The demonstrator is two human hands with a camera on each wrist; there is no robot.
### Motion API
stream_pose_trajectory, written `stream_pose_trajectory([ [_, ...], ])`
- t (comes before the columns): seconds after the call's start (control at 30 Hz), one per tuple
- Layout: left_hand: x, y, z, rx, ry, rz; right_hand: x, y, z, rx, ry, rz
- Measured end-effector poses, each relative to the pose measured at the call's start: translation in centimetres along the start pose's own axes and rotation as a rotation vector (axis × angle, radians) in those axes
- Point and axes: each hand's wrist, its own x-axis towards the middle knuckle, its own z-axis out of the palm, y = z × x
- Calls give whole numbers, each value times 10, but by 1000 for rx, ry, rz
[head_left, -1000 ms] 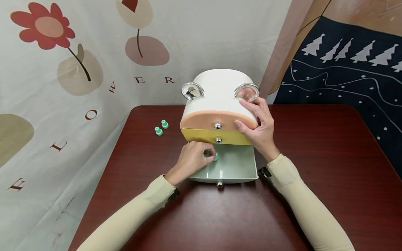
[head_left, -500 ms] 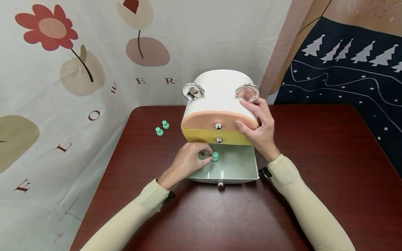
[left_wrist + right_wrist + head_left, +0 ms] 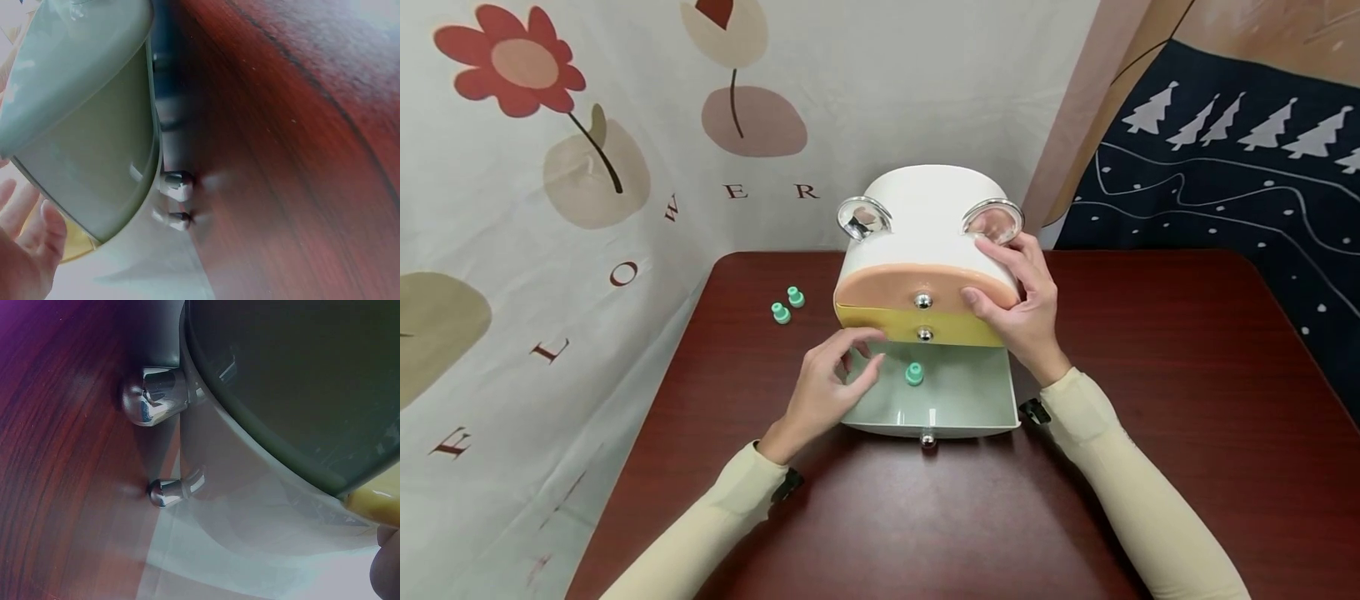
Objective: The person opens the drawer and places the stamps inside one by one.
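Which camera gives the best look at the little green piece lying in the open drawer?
The head view: the green piece sits in plain sight on the floor of the open bottom drawer, apart from the left hand. Both wrist views show only the drawer's outside and knobs, not the piece.

Staged indoor set, dark wooden table (image 3: 1150, 400), flower-print backdrop (image 3: 550, 208), tree-pattern cloth (image 3: 1225, 167) behind
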Motion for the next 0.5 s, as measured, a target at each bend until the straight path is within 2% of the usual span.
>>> stream_pose_trajectory([
  [0.17, -3, -4, -6, -66, 176, -17, 1, -1, -1, -1, -3, 6],
  [0.27, -7, -9, -10, -62, 276, -41, 1, -1, 0, 3, -7, 8],
  [0.4, -10, -15, -17, -43, 370, -85, 0, -1, 0, 10, -9, 6],
  [0.5, -11, -18, -23, -30, 414, -122, 0, 0, 0, 10, -5, 3],
])
